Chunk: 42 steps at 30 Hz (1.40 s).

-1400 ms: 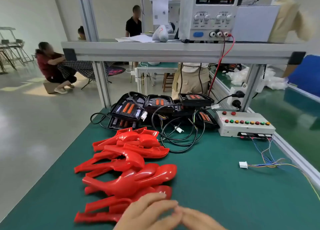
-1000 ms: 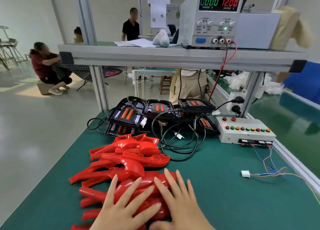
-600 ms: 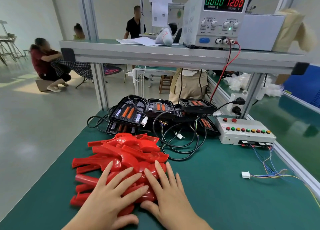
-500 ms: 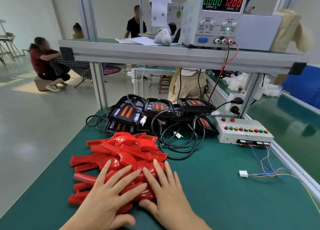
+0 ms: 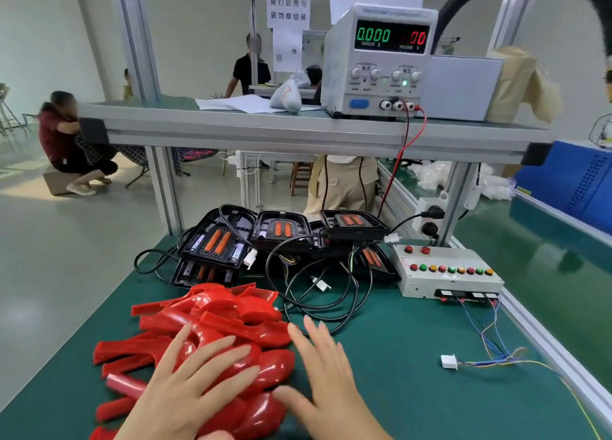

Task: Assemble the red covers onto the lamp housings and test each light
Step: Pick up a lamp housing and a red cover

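Glossy red covers (image 5: 212, 327) heaped near-left on tabletop; black lamp housings (image 5: 284, 237) clustered beyond, cables tangled

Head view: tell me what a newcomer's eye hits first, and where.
The pile of red covers at the near left of the green bench grabs the eye, with the left hand spread flat on it and the right hand open beside it. Behind lie black lamp housings, and above, on the shelf, a power supply glows green and red.
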{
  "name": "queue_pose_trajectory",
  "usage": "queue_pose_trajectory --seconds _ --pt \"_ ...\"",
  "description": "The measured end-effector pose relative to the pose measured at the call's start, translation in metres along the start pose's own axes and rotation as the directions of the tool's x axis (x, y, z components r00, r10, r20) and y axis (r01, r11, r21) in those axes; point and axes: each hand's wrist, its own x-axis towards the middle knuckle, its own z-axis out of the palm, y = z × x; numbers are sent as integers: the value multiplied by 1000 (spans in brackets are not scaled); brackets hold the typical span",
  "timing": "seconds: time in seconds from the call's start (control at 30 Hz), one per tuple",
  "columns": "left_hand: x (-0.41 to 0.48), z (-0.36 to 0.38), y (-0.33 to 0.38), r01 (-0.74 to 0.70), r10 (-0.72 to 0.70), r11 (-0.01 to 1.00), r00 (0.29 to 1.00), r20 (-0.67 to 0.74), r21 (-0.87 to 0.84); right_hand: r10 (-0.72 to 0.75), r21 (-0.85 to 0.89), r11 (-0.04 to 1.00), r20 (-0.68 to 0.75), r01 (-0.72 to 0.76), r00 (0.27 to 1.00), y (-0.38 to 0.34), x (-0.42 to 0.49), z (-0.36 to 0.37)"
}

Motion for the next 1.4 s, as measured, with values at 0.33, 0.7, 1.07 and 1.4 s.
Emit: queue_pose_trajectory --seconds 0.33,0.7,1.07,1.4 --pt "178 35 -26 638 -631 765 770 93 -89 213 -165 932 -472 -323 855 90 126 -165" --pt "189 54 -44 748 -720 639 664 204 -178 78 -298 927 -439 -227 895 109 132 -173" --pt "180 40 -52 715 -726 439 639 253 -545 -122 -264 958 -723 -109 680 74 33 -131" --pt "183 36 -38 681 -640 438 695 329 -587 -58 -216 958 -794 -191 606 59 -57 -86"
